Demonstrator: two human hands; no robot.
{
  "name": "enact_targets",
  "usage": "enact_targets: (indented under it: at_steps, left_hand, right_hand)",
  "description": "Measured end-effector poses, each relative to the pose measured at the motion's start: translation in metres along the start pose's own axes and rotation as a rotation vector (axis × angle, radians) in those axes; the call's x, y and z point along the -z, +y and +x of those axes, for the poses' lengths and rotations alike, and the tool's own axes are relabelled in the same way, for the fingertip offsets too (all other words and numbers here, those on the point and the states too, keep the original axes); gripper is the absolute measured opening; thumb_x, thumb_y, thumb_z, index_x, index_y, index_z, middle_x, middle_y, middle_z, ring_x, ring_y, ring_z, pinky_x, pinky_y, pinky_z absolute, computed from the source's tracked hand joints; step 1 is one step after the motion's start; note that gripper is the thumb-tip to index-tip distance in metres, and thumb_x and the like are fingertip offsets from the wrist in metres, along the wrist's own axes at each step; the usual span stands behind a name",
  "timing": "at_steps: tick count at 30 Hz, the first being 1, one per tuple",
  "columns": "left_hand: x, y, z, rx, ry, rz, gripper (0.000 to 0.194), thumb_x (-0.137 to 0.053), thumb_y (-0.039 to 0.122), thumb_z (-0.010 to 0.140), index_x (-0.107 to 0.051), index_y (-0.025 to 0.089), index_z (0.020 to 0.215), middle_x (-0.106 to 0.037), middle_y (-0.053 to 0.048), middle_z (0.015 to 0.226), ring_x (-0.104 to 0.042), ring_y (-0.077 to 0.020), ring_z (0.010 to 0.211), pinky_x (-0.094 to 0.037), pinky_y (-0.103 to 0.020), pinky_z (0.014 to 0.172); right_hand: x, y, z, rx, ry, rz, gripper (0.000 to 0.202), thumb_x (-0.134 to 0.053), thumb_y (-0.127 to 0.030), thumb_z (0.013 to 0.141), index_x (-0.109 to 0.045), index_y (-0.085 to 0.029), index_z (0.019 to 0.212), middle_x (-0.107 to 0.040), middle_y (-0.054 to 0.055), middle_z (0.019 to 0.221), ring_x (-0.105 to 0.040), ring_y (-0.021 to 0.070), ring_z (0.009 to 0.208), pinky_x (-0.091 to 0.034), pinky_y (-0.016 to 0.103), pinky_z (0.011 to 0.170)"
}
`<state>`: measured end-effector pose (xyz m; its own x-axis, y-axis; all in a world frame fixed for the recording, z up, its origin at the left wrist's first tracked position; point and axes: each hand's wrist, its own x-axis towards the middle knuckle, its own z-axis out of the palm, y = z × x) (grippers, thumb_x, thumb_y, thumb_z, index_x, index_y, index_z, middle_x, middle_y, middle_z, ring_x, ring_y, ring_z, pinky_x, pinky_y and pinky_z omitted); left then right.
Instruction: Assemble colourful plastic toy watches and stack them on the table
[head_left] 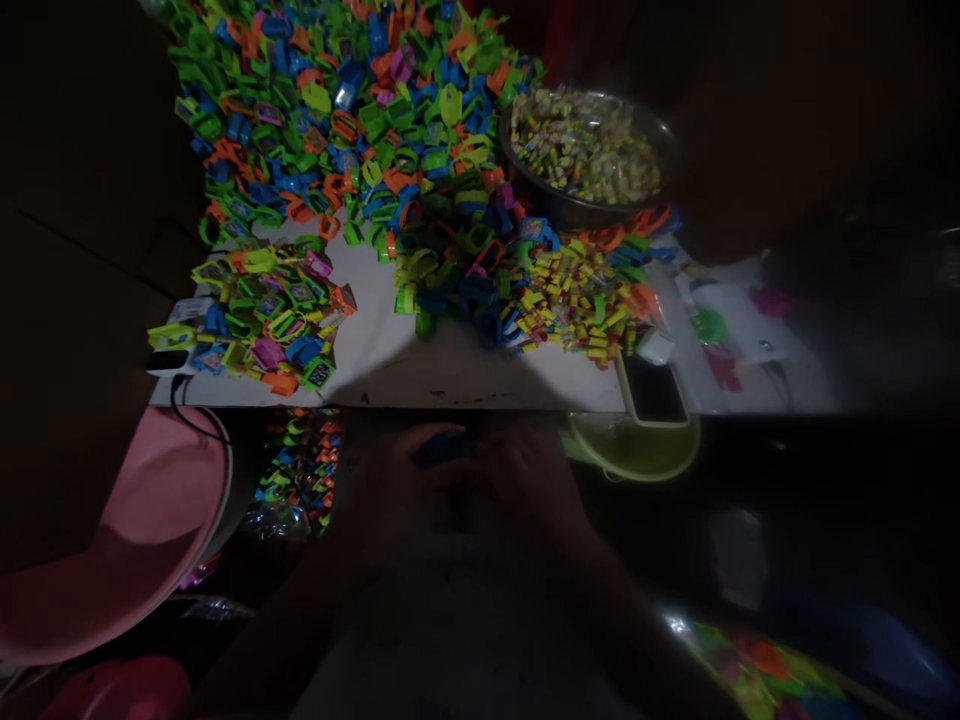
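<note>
"Dim room around you, and what is your biggest surface?"

"Your white table (375, 380), running across the view, in shadow at its near middle."

"What covers most of it?"

"A large heap (390, 140) of watch-shaped plastic pieces in green, blue, orange and some pink. Off the near left edge, lower down, you have a pink basin (165, 480)."

"And the middling things?"

"A metal bowl (555, 203) of small yellowish pieces at the heap's right, a smaller pile (262, 310) of watch-shaped pieces at your left, a yellow-and-red pile (574, 300) in front of the bowl, and a green basin (652, 455) below the table edge."

"Where are your hands?"

"Just below that edge, close together. Your left hand (409, 460) has its fingers curled around something; whether your right hand's (517, 465) fingers grip it too, you cannot tell in this dark."

"Anything smaller?"

"A phone (654, 390) at the right edge, then the blue piece (442, 449) in your left fingers, between both hands."
</note>
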<state>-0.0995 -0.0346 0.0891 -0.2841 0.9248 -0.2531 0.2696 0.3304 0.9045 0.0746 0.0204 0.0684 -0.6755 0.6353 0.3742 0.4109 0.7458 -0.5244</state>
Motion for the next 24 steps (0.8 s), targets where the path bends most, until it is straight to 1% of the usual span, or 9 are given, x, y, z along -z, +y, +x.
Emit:
enact_targets:
  at_steps: [5,8,10,13,14,16,18,21,24]
  left_hand:
    - [-0.001,-0.009,0.005,0.124,-0.145,0.028,0.031,-0.073,0.043,0.071,-0.076,0.024,0.095,-0.077,-0.003,0.096,-0.071,-0.0232,0.088,-0.057,-0.03,0.076]
    - [0.005,-0.018,0.013,0.054,-0.221,0.103,0.029,-0.067,0.047,0.077,-0.075,0.024,0.093,-0.077,-0.002,0.094,-0.071,-0.0232,0.087,-0.056,-0.031,0.077]
    - [0.018,-0.021,0.023,-0.041,-0.11,0.209,0.03,-0.066,0.048,0.078,-0.074,0.025,0.096,-0.076,-0.003,0.096,-0.07,-0.0242,0.09,-0.055,-0.032,0.08]
    - [0.054,-0.02,0.047,-0.102,0.211,0.431,0.039,-0.06,0.051,0.082,-0.067,0.025,0.109,-0.074,-0.007,0.101,-0.069,-0.0268,0.093,-0.054,-0.036,0.082]
    - [0.068,-0.02,0.055,-0.108,0.312,0.499,0.044,-0.057,0.052,0.084,-0.064,0.023,0.116,-0.073,-0.009,0.105,-0.068,-0.0281,0.097,-0.053,-0.038,0.084]
    - [0.097,-0.022,0.07,-0.154,0.5,0.619,0.057,-0.054,0.049,0.086,-0.052,0.015,0.132,-0.064,-0.017,0.123,-0.06,-0.0316,0.115,-0.047,-0.043,0.097]
    - [0.119,-0.029,0.078,-0.167,0.643,0.755,0.072,-0.058,0.047,0.085,-0.038,0.01,0.144,-0.046,-0.024,0.143,-0.043,-0.0363,0.133,-0.034,-0.051,0.109]
    - [0.131,-0.05,0.075,-0.069,0.755,0.885,0.087,-0.065,0.053,0.079,-0.03,0.017,0.15,-0.019,-0.022,0.159,-0.018,-0.0457,0.144,-0.016,-0.066,0.112]
    - [0.124,-0.072,0.066,0.045,0.764,0.844,0.093,-0.066,0.061,0.074,-0.03,0.022,0.15,-0.005,-0.018,0.162,-0.004,-0.052,0.144,-0.012,-0.073,0.108]
  right_hand:
    - [-0.006,-0.002,0.002,-0.021,-0.237,-0.14,0.013,-0.054,-0.016,0.083,-0.062,-0.023,0.076,-0.064,0.004,0.068,-0.054,0.0189,0.064,-0.035,0.031,0.06]
    - [-0.014,0.001,0.011,-0.058,-0.321,-0.149,0.01,-0.058,-0.016,0.08,-0.064,-0.023,0.077,-0.066,0.004,0.069,-0.057,0.019,0.065,-0.037,0.03,0.061]
    - [-0.019,0.015,0.021,-0.116,-0.295,-0.162,0.005,-0.064,-0.023,0.08,-0.065,-0.023,0.084,-0.069,0.006,0.078,-0.06,0.0218,0.074,-0.041,0.031,0.066]
    - [-0.025,0.055,0.038,-0.239,-0.138,-0.177,0.037,-0.067,-0.035,0.08,-0.06,-0.023,0.114,-0.069,0.01,0.098,-0.062,0.0258,0.088,-0.045,0.034,0.073]
    - [-0.027,0.072,0.042,-0.286,-0.078,-0.197,0.04,-0.065,-0.034,0.082,-0.058,-0.024,0.12,-0.069,0.01,0.1,-0.061,0.0259,0.089,-0.046,0.035,0.075]
    - [-0.032,0.1,0.048,-0.382,0.066,-0.254,0.034,-0.062,-0.034,0.084,-0.06,-0.024,0.116,-0.067,0.012,0.103,-0.06,0.0257,0.09,-0.046,0.036,0.077]
    - [-0.038,0.119,0.05,-0.403,0.111,-0.264,0.027,-0.058,-0.033,0.086,-0.063,-0.021,0.11,-0.064,0.014,0.103,-0.059,0.0257,0.09,-0.045,0.037,0.078]
    - [-0.043,0.127,0.048,-0.408,0.135,-0.261,0.021,-0.055,-0.033,0.087,-0.064,-0.021,0.102,-0.063,0.015,0.099,-0.058,0.0259,0.088,-0.044,0.038,0.078]
    - [-0.047,0.126,0.045,-0.423,0.154,-0.269,0.02,-0.053,-0.034,0.088,-0.063,-0.022,0.101,-0.062,0.015,0.097,-0.057,0.0278,0.088,-0.042,0.041,0.077]
